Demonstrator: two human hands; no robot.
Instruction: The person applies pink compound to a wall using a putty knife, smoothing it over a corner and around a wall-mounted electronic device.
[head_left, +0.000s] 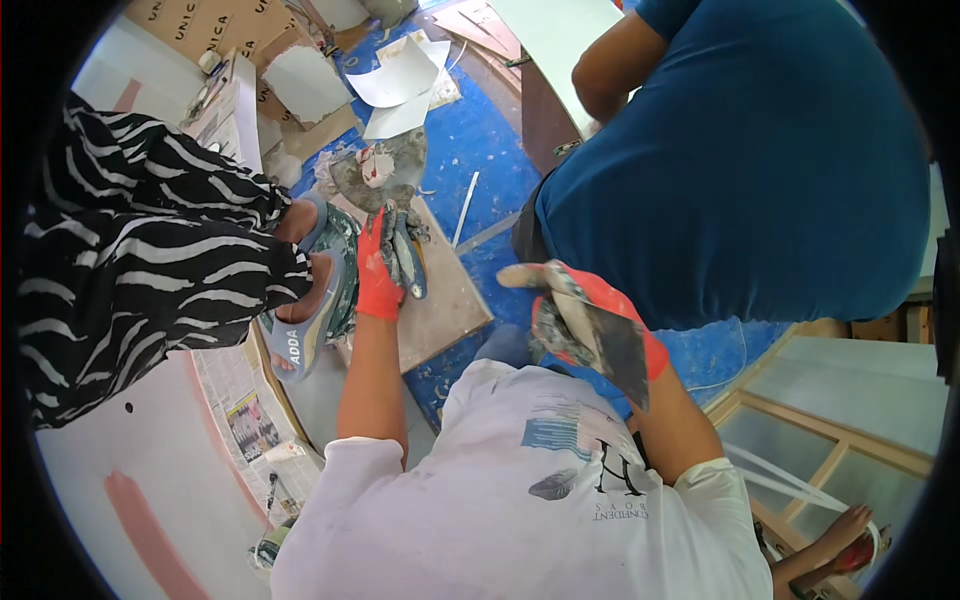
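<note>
My left hand (382, 265), in a red glove with a grey, smeared palm, is closed at the near end of a grey metal plate (405, 158). A whitish lump of putty (376, 168) lies on that plate. A blue-edged, grey-smeared piece (412, 262) shows beside the left fingers; its kind is unclear. My right hand (585, 310), in a matching red glove, grips a putty knife (625, 360) whose flat dark blade slants down toward my wrist. It hangs to the right of the left hand, apart from the plate. The fingers partly hide the knife's handle.
A person in black-and-white striped trousers (170, 230) and grey-blue slippers (318, 315) stands close at left. Another person in a blue shirt (740, 170) bends at right. A board (440, 300) lies on blue floor sheeting (485, 125). A wooden-framed panel (830, 440) is at lower right.
</note>
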